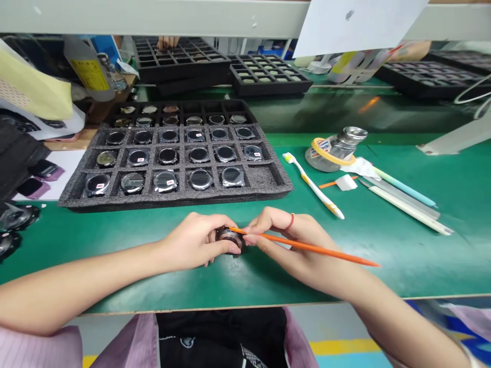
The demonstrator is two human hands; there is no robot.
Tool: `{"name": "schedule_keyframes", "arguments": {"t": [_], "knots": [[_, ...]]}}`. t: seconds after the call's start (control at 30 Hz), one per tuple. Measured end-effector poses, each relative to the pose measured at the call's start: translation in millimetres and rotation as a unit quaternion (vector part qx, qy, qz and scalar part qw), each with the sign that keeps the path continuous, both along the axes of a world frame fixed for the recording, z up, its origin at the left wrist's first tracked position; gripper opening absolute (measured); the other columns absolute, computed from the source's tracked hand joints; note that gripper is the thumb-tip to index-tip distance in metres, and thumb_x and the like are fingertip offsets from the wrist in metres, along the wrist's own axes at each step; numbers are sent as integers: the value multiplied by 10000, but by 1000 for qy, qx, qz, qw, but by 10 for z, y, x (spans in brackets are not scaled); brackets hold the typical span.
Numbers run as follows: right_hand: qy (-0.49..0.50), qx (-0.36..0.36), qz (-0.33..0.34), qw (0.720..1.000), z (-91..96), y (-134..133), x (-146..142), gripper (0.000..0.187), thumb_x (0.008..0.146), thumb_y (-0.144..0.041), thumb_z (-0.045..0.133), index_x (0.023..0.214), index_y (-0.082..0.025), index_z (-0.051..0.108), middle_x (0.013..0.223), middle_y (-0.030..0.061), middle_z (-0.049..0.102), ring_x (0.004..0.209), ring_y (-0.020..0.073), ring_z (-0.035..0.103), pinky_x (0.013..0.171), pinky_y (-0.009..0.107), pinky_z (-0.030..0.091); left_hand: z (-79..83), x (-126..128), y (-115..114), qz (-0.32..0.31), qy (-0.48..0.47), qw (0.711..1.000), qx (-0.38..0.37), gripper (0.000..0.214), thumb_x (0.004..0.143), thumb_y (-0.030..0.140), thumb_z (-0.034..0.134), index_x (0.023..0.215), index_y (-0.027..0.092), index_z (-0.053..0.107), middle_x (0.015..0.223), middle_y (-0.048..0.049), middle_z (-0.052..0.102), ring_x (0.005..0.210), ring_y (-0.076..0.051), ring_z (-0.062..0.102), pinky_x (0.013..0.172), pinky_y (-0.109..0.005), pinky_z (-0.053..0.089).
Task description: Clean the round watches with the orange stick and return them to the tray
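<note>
Two hands work close together above the green counter (399,271). The left hand (192,241) curls shut around a round watch case (230,244), its fingers hiding most of it, while the right hand (289,231) pinches an orange pointed stick (314,246) near the case's rim. Resting both wrists low keeps such fine work steady; the tip's exact contact stays hard to see.

1. At six o'clock, the left hand (194,243) and right hand (286,230) are hiding most of the round watch case (230,239).
2. At twelve o'clock, a white shelf rail (153,18) is cutting off a co-worker's hand (168,42).
3. At two o'clock, the far black tray (429,79) is showing contents too small to tell.
</note>
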State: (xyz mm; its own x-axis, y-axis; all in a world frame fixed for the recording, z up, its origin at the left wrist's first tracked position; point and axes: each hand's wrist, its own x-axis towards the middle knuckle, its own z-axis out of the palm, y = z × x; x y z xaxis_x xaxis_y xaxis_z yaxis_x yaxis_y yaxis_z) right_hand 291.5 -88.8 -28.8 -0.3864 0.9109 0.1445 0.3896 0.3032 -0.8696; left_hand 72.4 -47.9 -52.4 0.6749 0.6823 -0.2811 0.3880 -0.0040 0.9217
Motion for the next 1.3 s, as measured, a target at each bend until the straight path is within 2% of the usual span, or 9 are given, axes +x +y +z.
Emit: {"name": "schedule_keyframes", "arguments": {"t": [0.1, 0.23, 0.4, 0.5, 0.63, 0.8, 0.93, 1.13, 1.3], "knots": [[-33, -13, 22, 999, 81, 84, 23, 195, 984, -285, 619, 804, -215, 645, 706, -10, 700, 611, 121, 620, 550, 219, 480, -7, -4, 3, -2, -4, 1000, -2, 218, 880, 340, 713, 1018, 174, 689, 622, 24, 705, 430, -114, 611, 448, -188, 490], [-8, 26, -7, 1000, -53, -32, -28, 171, 977, -248, 624, 807, -226, 625, 798, 15, 772, 686, 145, 715, 630, 243, 558, -12, -13, 7, -2, 1, 1000, -17, 212, 884, 347, 696, 1019, 187, 660, 628, 33, 696, 449, -131, 637, 441, -200, 514], [42, 137, -181, 973, -407, -443, -163, 172, 938, -149, 655, 818, -244, 578, 743, 4, 765, 705, 158, 769, 650, 231, 612, 6, -5, 27, -9, 19, 999, -33, 220, 896, 370, 685, 1007, 189, 627, 630, 47, 652, 459, -131, 641, 430, -198, 524], [52, 140, -273, 950, -543, -636, -308, 163, 941, -146, 662, 845, -246, 577, 777, 9, 772, 734, 157, 785, 659, 214, 616, 9, 3, 32, -11, 31, 999, -26, 228, 906, 378, 670, 1021, 188, 618, 655, 42, 648, 467, -125, 643, 427, -193, 523], [49, 121, -328, 936, -574, -740, -472, 135, 950, -159, 652, 873, -252, 591, 816, 14, 767, 746, 154, 783, 658, 213, 618, 6, 7, 30, -2, 37, 999, -22, 232, 908, 384, 663, 1017, 192, 592, 664, 38, 646, 467, -125, 646, 421, -193, 527], [47, 119, -342, 931, -546, -741, -526, 135, 952, -157, 646, 873, -255, 596, 811, 3, 764, 732, 145, 781, 643, 206, 616, 29, 18, 36, -5, 47, 999, -22, 215, 920, 380, 659, 988, 192, 578, 620, 48, 629, 455, -120, 647, 413, -177, 519], [41, 146, -353, 923, -554, -724, -547, 169, 943, -121, 638, 861, -254, 574, 805, 14, 754, 716, 154, 768, 644, 234, 621, 55, 27, 40, -4, 48, 999, -23, 223, 915, 381, 675, 976, 188, 582, 639, 41, 652, 458, -116, 650, 408, -173, 523], [66, 121, -334, 932, -565, -665, -548, 175, 950, -133, 651, 859, -254, 563, 814, 9, 766, 765, 171, 786, 674, 247, 627, 65, 44, 53, -2, 54, 998, -25, 195, 924, 348, 662, 999, 183, 589, 605, 54, 644, 433, -101, 630, 403, -157, 515], [26, 144, -333, 931, -547, -693, -553, 191, 950, -95, 619, 873, -256, 552, 789, 5, 739, 721, 151, 762, 656, 234, 615, 67, 43, 54, -3, 60, 998, -31, 193, 913, 345, 669, 981, 180, 595, 579, 52, 635, 415, -106, 616, 386, -163, 507]]}}
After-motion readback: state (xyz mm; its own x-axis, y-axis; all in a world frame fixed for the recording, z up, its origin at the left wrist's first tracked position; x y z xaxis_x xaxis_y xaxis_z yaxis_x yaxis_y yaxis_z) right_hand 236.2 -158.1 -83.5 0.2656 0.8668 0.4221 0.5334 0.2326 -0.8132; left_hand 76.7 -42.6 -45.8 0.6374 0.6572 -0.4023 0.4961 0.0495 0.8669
